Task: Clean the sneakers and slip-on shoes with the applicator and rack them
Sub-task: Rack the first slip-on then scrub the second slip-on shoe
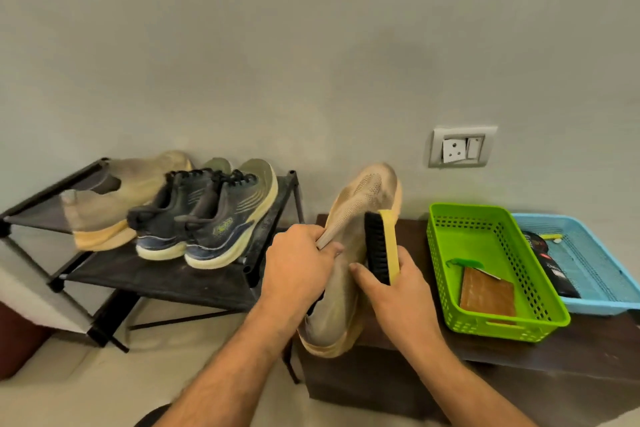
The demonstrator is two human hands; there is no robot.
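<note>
Clearly, the left hand (298, 270) is pinching the slip-on shoe (349, 253) by its collar while the right hand (398, 288) is gripping the brush (381, 246) against it; hard strokes could be twisting the shoe loose.

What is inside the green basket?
The green basket holds a brown pad near its front and a small green item behind it, partly under a white-edged card. Anything beneath the pad is hidden.
</note>
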